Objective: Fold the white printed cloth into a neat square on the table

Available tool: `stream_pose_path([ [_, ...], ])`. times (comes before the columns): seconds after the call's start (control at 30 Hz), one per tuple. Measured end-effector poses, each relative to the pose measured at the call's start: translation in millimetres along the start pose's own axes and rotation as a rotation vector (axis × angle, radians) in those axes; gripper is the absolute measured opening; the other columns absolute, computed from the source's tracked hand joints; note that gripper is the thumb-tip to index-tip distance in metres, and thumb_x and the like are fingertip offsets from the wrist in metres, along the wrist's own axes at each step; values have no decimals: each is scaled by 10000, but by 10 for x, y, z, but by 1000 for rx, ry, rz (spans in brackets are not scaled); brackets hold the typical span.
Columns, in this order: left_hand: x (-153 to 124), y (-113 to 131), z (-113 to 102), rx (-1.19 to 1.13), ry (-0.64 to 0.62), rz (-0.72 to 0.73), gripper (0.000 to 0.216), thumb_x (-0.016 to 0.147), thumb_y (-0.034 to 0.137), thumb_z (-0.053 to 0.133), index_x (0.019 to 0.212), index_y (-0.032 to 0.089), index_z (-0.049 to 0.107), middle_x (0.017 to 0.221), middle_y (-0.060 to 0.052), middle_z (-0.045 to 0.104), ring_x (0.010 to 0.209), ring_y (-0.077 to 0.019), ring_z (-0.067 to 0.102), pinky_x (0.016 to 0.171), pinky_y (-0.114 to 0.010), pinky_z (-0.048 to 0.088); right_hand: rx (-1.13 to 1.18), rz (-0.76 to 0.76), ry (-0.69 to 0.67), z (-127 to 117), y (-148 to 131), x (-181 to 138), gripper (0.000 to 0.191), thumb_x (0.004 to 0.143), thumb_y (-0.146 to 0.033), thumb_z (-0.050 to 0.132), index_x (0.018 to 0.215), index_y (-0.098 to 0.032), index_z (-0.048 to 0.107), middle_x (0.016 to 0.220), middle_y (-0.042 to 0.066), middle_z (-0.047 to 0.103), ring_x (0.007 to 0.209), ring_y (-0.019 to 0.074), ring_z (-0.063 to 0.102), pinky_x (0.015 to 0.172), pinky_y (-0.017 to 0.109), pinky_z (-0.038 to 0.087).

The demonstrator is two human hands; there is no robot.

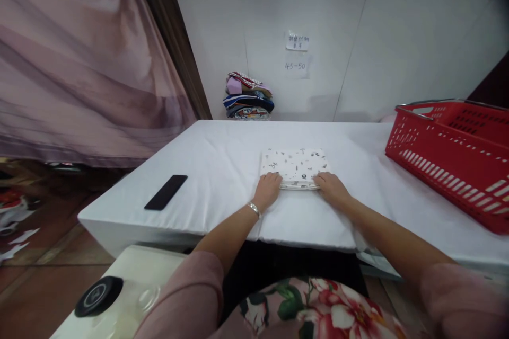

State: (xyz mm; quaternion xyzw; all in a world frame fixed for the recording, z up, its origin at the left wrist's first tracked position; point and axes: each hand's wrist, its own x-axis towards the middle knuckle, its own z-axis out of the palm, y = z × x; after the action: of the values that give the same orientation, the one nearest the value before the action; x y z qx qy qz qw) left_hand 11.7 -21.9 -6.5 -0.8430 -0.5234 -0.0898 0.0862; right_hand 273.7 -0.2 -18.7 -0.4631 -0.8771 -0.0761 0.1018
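A folded white cloth [296,164] with small dark printed figures lies flat on the white-covered table [222,159], its layers showing along the near edge. My left hand [269,188] holds the near left corner, fingertips on top. At the near right corner, my right hand [332,188] grips the cloth in the same way. Both thumbs are mostly hidden. A silver bracelet [254,210] circles my left wrist.
A red plastic basket [449,159] stands at the table's right side. A dark flat phone-like slab [166,192] lies on the left. Behind the far edge rises a stack of folded fabrics [249,98]. A pale container with a black round lid [99,295] sits lower left, and a pink curtain [79,63] hangs beyond.
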Motion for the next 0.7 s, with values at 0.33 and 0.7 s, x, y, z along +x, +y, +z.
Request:
stream_pose_path([
  [0.33, -291, -82, 153, -155, 149, 66, 349, 822, 113, 485, 1154, 207, 536, 1161, -74, 576, 1089, -223, 481, 926, -386, 388, 112, -58, 65, 40, 71, -238, 417, 789, -83, 423, 1158, -177, 593, 1182, 118, 584, 1077, 258, 499, 898, 381, 395],
  [0.7, -54, 93, 29, -324, 169, 36, 181, 868, 269, 544, 1011, 217, 641, 1070, -41, 619, 997, -200, 516, 862, -351, 418, 384, 25, 96, -71, -55, -44, 269, 858, -287, 468, 1003, -217, 683, 1004, 71, 662, 941, 223, 579, 844, 359, 460],
])
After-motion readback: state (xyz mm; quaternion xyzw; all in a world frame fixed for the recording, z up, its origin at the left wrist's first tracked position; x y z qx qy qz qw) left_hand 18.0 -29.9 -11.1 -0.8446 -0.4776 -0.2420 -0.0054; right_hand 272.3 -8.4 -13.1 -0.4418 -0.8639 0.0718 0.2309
